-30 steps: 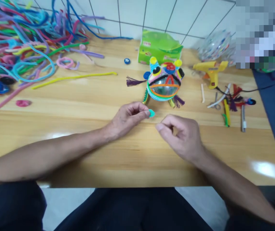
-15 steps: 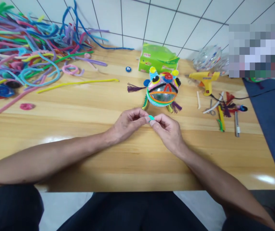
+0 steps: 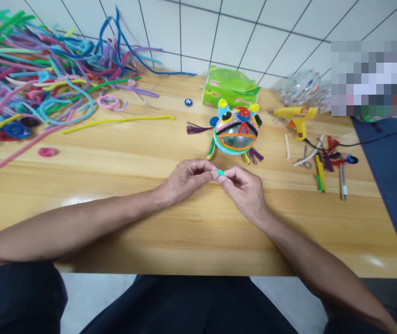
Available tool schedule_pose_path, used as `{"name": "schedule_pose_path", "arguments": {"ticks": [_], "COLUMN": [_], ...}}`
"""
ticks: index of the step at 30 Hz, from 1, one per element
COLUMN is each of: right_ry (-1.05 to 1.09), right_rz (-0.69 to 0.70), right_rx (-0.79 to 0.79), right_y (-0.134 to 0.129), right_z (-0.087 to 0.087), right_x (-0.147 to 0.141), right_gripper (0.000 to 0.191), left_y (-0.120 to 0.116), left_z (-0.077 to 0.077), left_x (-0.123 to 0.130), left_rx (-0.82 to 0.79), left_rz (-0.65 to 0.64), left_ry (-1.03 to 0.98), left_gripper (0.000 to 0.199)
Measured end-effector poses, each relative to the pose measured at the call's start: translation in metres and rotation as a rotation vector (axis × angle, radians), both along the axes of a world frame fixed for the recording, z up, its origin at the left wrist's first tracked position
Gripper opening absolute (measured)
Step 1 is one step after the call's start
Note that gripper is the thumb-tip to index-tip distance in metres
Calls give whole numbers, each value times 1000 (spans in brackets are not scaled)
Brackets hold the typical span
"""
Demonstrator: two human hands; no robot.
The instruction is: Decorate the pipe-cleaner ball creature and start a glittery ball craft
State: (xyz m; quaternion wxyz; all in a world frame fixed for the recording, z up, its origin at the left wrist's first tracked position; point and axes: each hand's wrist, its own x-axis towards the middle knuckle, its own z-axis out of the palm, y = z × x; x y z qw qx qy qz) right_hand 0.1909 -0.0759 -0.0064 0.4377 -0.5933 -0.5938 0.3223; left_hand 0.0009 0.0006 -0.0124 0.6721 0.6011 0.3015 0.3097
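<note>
Between the fingertips of both hands is a small teal pipe cleaner piece (image 3: pixel 220 172), mostly covered by the fingers. My left hand (image 3: pixel 193 181) pinches it from the left with thumb and forefinger. From the right, my right hand (image 3: pixel 245 188) grips it the same way. Just beyond the hands stands a lion-head figure (image 3: pixel 236 132) made of a clear ball trimmed with coloured pipe cleaners. It has yellow-topped horns, a red nose, an orange-edged mouth and purple tassels at its sides.
A big heap of pipe cleaners (image 3: pixel 45 74) covers the back left. A green tissue pack (image 3: pixel 229 88) lies behind the figure. To the right are a yellow glue gun (image 3: pixel 297 118), scissors (image 3: pixel 304 160), a utility knife (image 3: pixel 343 183) and clear plastic bundles (image 3: pixel 299 87).
The whole view has shifted slightly. Both hands keep their pinch on the teal piece, which shows a little less between the fingertips.
</note>
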Motion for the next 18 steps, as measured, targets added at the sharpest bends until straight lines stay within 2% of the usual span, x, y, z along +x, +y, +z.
{"name": "schedule_pose_path", "arguments": {"ticks": [4, 10, 14, 18], "right_ry": [-20, -63, -95, -101], "right_rz": [6, -31, -38, -35], "right_rx": [4, -45, -66, -71], "right_y": [0, -3, -2, -1], "right_z": [0, -3, -8, -7], "right_x": [2, 7, 12, 11], "right_gripper": [19, 19, 20, 22], "left_y": [1, 1, 4, 5], "left_z": [-3, -13, -18, -15], "left_x": [0, 3, 4, 4], "left_rx": [-25, -80, -77, -64], "left_rz": [-16, -50, -63, -70], "left_ry": [-4, -85, -109, -101], "left_gripper": [19, 31, 15, 11]}}
